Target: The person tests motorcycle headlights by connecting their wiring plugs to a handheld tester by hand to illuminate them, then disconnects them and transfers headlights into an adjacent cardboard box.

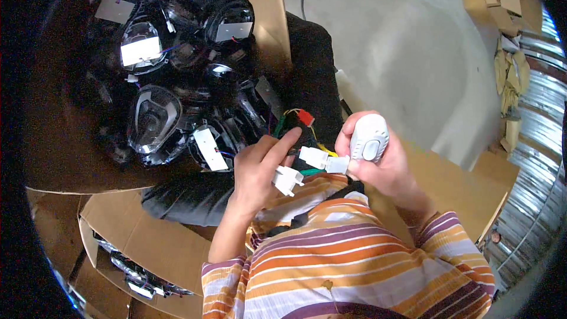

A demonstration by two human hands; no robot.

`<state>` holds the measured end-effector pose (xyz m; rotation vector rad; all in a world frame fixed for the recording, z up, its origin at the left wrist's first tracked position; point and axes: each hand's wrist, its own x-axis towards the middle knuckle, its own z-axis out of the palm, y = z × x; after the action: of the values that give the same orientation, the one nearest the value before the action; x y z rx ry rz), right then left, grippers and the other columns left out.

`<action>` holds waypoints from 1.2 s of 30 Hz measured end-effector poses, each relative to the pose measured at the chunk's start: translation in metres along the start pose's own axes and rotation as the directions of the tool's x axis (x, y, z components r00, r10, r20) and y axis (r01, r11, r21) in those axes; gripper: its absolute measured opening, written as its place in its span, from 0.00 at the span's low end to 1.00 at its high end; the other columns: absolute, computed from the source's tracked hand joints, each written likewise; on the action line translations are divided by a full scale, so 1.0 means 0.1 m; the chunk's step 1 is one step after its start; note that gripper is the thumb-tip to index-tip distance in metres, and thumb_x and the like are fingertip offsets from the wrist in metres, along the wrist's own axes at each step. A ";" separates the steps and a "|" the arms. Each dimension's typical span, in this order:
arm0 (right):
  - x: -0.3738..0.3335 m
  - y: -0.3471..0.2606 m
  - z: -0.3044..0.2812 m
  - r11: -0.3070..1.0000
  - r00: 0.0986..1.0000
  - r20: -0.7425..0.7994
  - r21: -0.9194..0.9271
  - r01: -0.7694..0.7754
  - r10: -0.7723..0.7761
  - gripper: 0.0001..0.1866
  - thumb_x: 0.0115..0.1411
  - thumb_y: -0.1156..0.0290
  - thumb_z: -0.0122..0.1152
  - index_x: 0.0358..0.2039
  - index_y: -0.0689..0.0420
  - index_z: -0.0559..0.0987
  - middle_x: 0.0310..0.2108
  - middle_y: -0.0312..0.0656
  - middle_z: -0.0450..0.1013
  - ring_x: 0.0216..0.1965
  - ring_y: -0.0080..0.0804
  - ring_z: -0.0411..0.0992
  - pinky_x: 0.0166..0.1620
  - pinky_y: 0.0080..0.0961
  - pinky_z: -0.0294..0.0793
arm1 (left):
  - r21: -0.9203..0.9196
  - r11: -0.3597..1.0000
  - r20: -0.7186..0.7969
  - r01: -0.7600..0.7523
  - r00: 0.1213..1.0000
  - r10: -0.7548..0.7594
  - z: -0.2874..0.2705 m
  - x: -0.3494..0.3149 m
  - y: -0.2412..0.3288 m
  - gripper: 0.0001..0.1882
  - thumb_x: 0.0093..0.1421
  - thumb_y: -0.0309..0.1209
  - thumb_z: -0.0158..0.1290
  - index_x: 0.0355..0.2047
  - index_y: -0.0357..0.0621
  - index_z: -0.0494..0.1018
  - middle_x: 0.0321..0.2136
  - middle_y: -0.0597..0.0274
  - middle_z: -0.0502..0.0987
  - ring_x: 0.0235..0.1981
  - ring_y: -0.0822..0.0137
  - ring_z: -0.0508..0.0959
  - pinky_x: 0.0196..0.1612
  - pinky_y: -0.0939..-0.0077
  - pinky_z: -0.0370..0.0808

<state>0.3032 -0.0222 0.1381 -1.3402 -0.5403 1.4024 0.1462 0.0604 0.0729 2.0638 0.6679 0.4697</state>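
White plastic fills the fingers of my right hand (387, 168): they are closed around a smooth, egg-shaped white device (369, 127) with a raised oval on its upper face. Just left of them, touching my thumb tip, is a pale, boxy plastic connector (338, 165), set end to end with a white rectangular plastic connector (313, 157) that reaches toward my other fingers; how firmly the two are seated I cannot tell. My left hand (254, 168) has its index finger stretched out and the rest partly curled. A white, pronged plastic block (287, 181) pokes out just below those fingers, though I cannot tell whether they grip it. Near the left index fingertip is a small red plastic connector (305, 118), and a thin yellow wire (322, 146) runs between my two sets of fingers. Beyond my left fingers, up and to the left, a brown cardboard box (270, 12) holds a heap of glossy black and clear lamp-like housings (155, 119), some with flat silvery plates (209, 149). Below and left of my fingers, a second cardboard box (142, 218) holds similar parts. Grey floor (401, 41) spreads beyond my right fingers.
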 end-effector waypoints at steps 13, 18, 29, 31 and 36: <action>-0.22 0.15 -0.37 0.998 0.962 -0.272 -0.035 -0.049 0.037 0.22 0.38 0.78 0.51 0.38 0.60 0.60 0.27 0.37 0.63 0.28 0.22 0.62 0.28 0.13 0.62 | 0.116 0.978 0.131 -0.171 0.979 0.155 0.28 0.13 0.08 0.22 0.40 0.28 0.44 0.41 0.51 0.61 0.18 0.62 0.62 0.13 0.66 0.66 0.14 0.74 0.64; -0.32 0.17 -0.58 0.992 0.939 -0.337 0.074 0.100 -0.069 0.23 0.35 0.76 0.48 0.37 0.62 0.60 0.29 0.39 0.60 0.30 0.24 0.60 0.28 0.15 0.61 | 0.090 0.971 0.096 -0.223 0.972 0.214 0.55 0.15 0.18 0.19 0.43 0.32 0.44 0.39 0.49 0.62 0.19 0.63 0.61 0.12 0.68 0.65 0.12 0.75 0.62; -0.26 0.22 -0.57 0.969 0.893 -0.418 -0.239 0.067 -0.165 0.17 0.45 0.64 0.44 0.33 0.62 0.63 0.23 0.38 0.62 0.24 0.22 0.61 0.24 0.13 0.59 | 0.079 0.973 0.068 -0.216 0.975 0.211 0.53 0.13 0.24 0.16 0.42 0.29 0.42 0.34 0.37 0.62 0.18 0.60 0.64 0.13 0.67 0.68 0.13 0.77 0.65; -0.26 0.22 -0.56 0.963 0.904 -0.398 -0.266 0.049 -0.156 0.17 0.46 0.60 0.43 0.31 0.61 0.63 0.23 0.38 0.62 0.24 0.21 0.61 0.23 0.12 0.58 | 0.074 0.977 0.068 -0.200 0.978 0.195 0.55 0.10 0.25 0.17 0.42 0.29 0.42 0.36 0.38 0.62 0.18 0.61 0.63 0.13 0.67 0.67 0.13 0.77 0.64; -0.19 0.24 -0.27 0.878 0.942 -0.202 -0.453 0.153 -0.268 0.20 0.47 0.54 0.40 0.30 0.60 0.62 0.20 0.38 0.59 0.21 0.20 0.57 0.22 0.12 0.54 | 0.098 0.974 0.040 -0.203 0.979 0.200 0.45 0.07 0.22 0.20 0.41 0.29 0.43 0.37 0.39 0.62 0.17 0.62 0.62 0.13 0.67 0.66 0.14 0.76 0.64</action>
<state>0.3150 -0.0556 0.1176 -1.7307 -0.8278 0.9331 0.1833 0.0260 0.0677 2.2428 0.4743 0.5283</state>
